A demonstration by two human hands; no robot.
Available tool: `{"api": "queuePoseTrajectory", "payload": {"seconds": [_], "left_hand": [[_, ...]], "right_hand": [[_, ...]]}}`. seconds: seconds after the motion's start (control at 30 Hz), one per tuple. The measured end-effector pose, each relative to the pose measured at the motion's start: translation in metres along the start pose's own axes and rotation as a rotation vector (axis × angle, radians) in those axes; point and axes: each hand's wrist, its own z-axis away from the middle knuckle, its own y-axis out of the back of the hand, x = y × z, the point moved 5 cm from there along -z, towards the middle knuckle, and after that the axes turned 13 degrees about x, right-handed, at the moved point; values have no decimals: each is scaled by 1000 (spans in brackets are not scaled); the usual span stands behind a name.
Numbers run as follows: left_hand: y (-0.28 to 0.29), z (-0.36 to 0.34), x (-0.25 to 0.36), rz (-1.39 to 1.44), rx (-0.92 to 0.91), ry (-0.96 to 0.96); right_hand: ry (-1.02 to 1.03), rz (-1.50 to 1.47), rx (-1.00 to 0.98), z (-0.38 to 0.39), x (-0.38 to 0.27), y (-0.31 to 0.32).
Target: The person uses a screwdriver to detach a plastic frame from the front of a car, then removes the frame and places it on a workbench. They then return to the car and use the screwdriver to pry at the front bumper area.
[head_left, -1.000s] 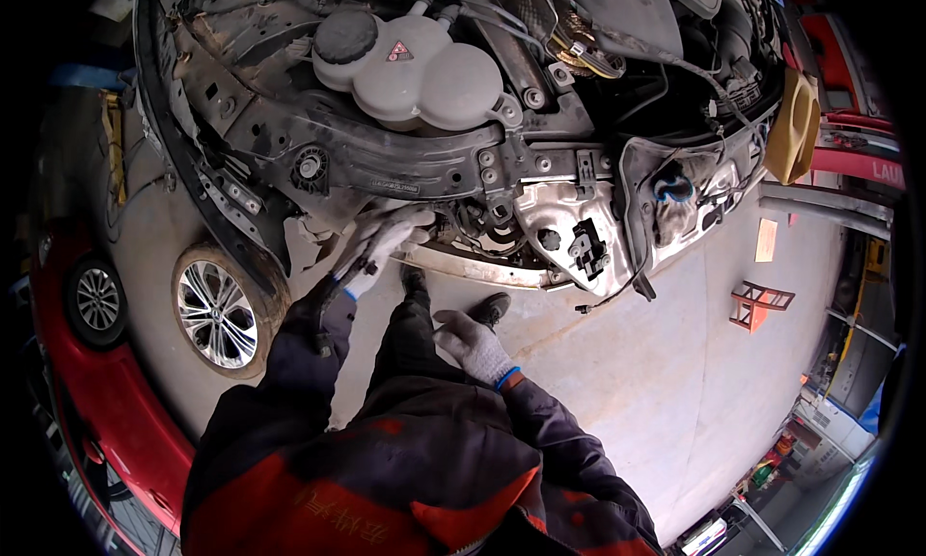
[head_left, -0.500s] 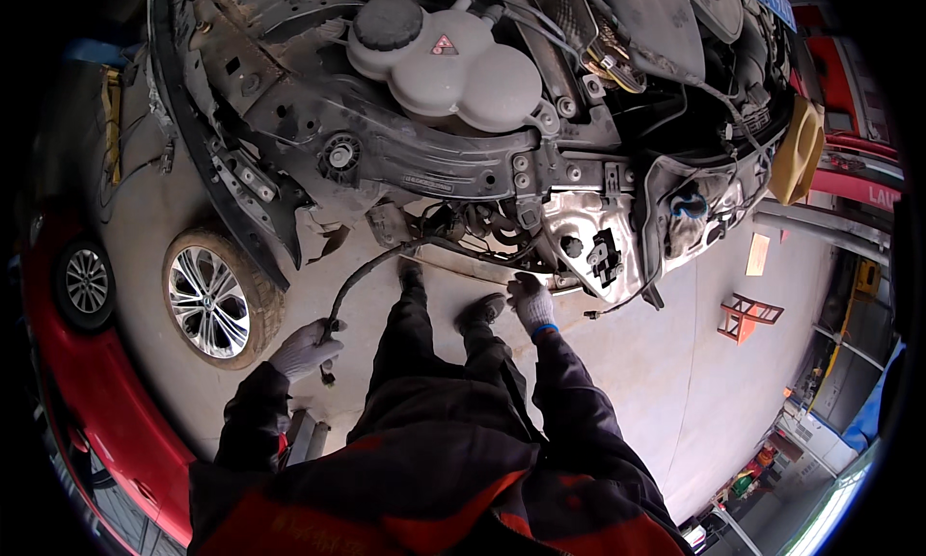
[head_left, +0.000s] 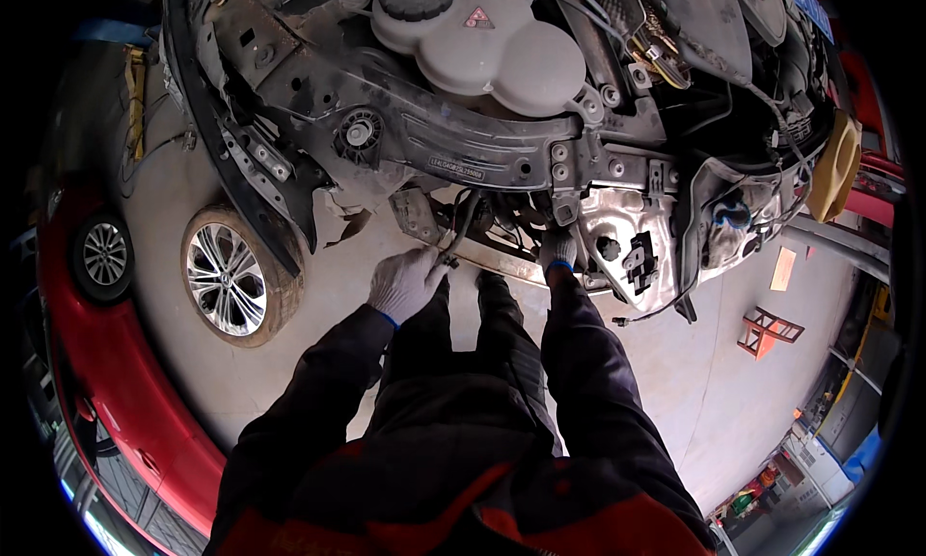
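My left hand (head_left: pixel 405 281), in a white knitted glove, is closed on the end of a black corrugated cable (head_left: pixel 465 223) below the car's front frame. A small dark connector (head_left: pixel 449 260) shows at its fingertips. My right hand (head_left: pixel 558 250), gloved with a blue cuff, reaches up into the gap among dark parts under the frame, and its fingers are hidden there. Next to it is a silvery metal shield (head_left: pixel 627 214) with a black fitting (head_left: pixel 637 262). Above both hands runs the dark front crossmember (head_left: pixel 434 141), with a grey coolant tank (head_left: pixel 502 59) over it.
A wheel (head_left: pixel 227 276) leans upright on the floor at left, near a red car (head_left: pixel 125 392). Another cable end (head_left: pixel 627 321) hangs below the shield. A small reddish stool (head_left: pixel 767 332) stands on the floor at right. A yellowish piece (head_left: pixel 834 165) hangs by the car's right side.
My left hand has moved right and up with the cable, bringing its end close under the frame. My right hand has gone up into the gap. The view has shifted slightly.
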Motion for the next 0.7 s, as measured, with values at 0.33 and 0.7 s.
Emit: {"api": "queuePoseTrajectory", "payload": {"seconds": [0.33, 0.7], "left_hand": [[-10, 16, -78, -316, -272, 422], [-59, 18, -19, 192, 18, 395]], "right_hand": [[-155, -273, 130, 49, -16, 22], [-75, -632, -262, 163, -78, 83]]}}
